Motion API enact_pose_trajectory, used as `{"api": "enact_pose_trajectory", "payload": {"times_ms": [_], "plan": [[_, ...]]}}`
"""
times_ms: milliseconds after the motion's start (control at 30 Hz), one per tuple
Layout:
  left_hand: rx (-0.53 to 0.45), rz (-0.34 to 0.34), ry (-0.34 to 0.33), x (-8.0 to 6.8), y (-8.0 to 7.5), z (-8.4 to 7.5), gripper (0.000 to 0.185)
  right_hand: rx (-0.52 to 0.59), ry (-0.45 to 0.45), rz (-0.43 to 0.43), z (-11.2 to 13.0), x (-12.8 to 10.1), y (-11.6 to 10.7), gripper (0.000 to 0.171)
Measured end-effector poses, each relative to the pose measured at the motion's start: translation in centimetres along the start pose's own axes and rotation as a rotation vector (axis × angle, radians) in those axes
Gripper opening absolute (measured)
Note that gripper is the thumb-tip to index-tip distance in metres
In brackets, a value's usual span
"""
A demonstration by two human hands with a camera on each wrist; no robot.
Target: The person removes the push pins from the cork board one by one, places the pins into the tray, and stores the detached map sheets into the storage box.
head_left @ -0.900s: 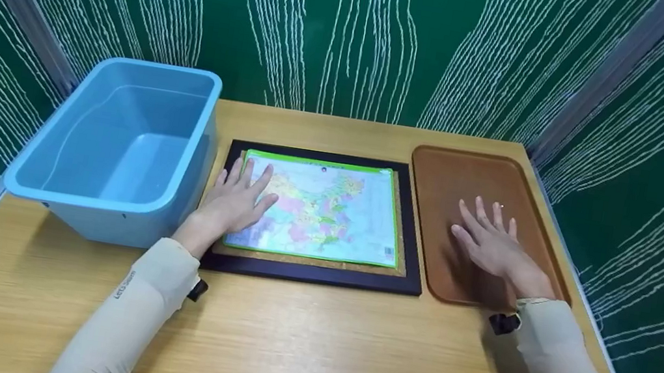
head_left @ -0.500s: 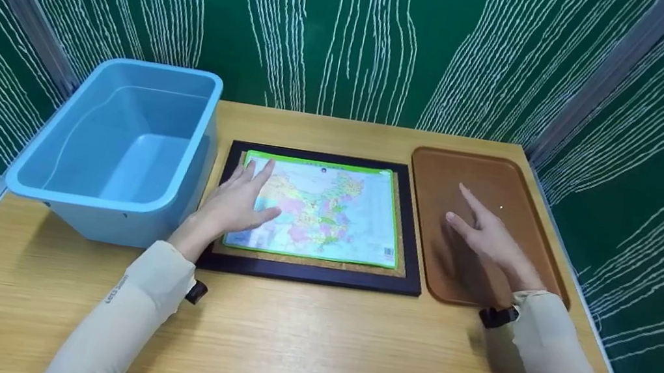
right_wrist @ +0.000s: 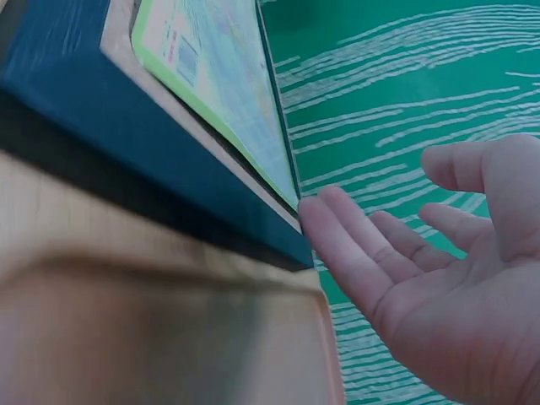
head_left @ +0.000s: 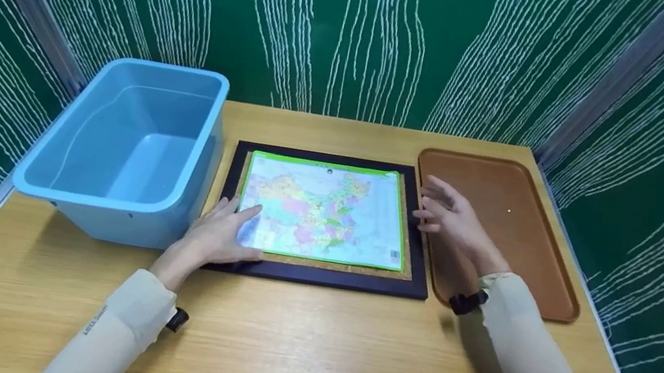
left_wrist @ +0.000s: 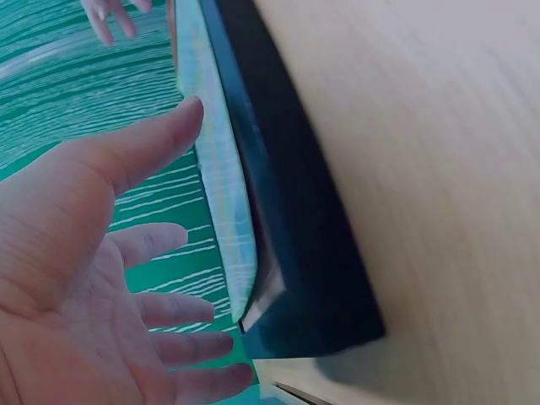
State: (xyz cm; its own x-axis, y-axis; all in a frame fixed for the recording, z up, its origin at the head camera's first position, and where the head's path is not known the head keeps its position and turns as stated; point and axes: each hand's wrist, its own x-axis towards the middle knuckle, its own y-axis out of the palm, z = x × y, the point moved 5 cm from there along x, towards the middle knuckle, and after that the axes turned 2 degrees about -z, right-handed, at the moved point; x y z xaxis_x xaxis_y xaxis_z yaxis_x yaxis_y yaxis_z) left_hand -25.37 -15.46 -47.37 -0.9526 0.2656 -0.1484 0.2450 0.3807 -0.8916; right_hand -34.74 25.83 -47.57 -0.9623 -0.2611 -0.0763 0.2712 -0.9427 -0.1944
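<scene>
A colourful map sheet with a green border (head_left: 315,210) lies on a cork board with a dark frame (head_left: 325,277) in the middle of the table. At the frame's left side hovers my left hand (head_left: 213,236), fingers spread and thumb near the lower left corner of the map. In the left wrist view, the left palm (left_wrist: 76,337) faces the board's edge and holds nothing. My right hand (head_left: 457,222) is by the frame's right edge, over the left side of the brown tray (head_left: 513,253). Its fingers are loosely bent and grip nothing; whether they touch the frame I cannot tell.
A deep blue plastic tub (head_left: 199,147) stands left of the board, close to the left hand. Green walls with white wavy lines (head_left: 386,43) close off the back and sides of the wooden table (head_left: 295,345).
My right hand has moved left from over the tray to the frame's right edge. My left hand has drawn back towards me, off the map's upper left part to its lower left.
</scene>
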Motion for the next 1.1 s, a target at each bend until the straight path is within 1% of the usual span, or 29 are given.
{"api": "enact_pose_trajectory", "payload": {"times_ms": [100,367,500,633,900,1100], "plan": [[-0.003,0.008,-0.013,-0.2,0.4,0.3,0.089,0.035,0.026,0.027,-0.2,1.1,1.2,0.062],[0.035,0.020,-0.002,0.0,0.6,0.3,0.084,0.106,0.081,0.024,-0.4,4.3,3.5,0.056],[0.038,0.041,-0.021,0.0,0.8,0.4,0.082,0.125,0.097,0.032,-0.7,5.3,4.9,0.054],[0.062,0.064,-0.028,0.1,0.9,0.4,0.080,0.127,0.107,0.038,-0.7,6.1,6.3,0.054],[0.089,0.071,-0.032,0.2,0.9,0.5,0.081,0.090,0.134,0.008,0.1,8.1,9.3,0.048],[0.122,0.096,-0.038,0.4,0.9,0.4,0.081,0.085,0.120,0.014,0.5,9.3,11.1,0.048]]}}
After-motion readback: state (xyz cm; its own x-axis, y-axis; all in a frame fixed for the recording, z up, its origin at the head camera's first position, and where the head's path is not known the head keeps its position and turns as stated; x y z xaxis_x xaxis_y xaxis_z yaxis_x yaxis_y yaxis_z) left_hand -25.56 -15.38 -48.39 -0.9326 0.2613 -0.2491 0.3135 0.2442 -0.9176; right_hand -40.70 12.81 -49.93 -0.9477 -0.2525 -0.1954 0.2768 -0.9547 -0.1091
